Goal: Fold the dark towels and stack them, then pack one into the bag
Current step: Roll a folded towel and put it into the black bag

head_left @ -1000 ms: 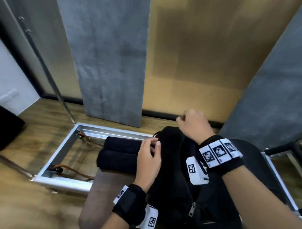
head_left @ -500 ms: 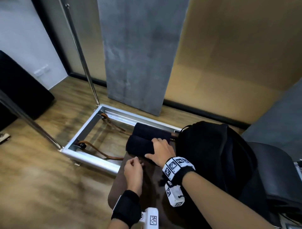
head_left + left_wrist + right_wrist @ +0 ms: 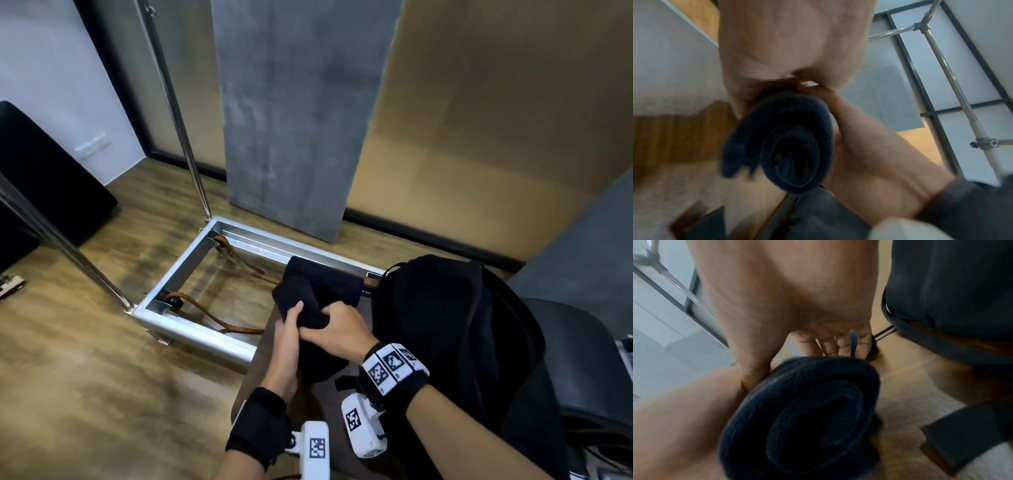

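While both hands, left [image 3: 286, 329] and right [image 3: 337, 330], curl their grip around one rolled towel [image 3: 301, 301] lifted off the tabletop [image 3: 260, 377], bag [image 3: 445, 325] at three o'clock, it looks soft, light, likely to unroll unless held mid-roll.

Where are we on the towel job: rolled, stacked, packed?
Done: two dark towels look rolled. In hand: the left hand and right hand grip the near towel; the other towel lies behind it. Left: packing one into the bag; nothing visibly in it yet.
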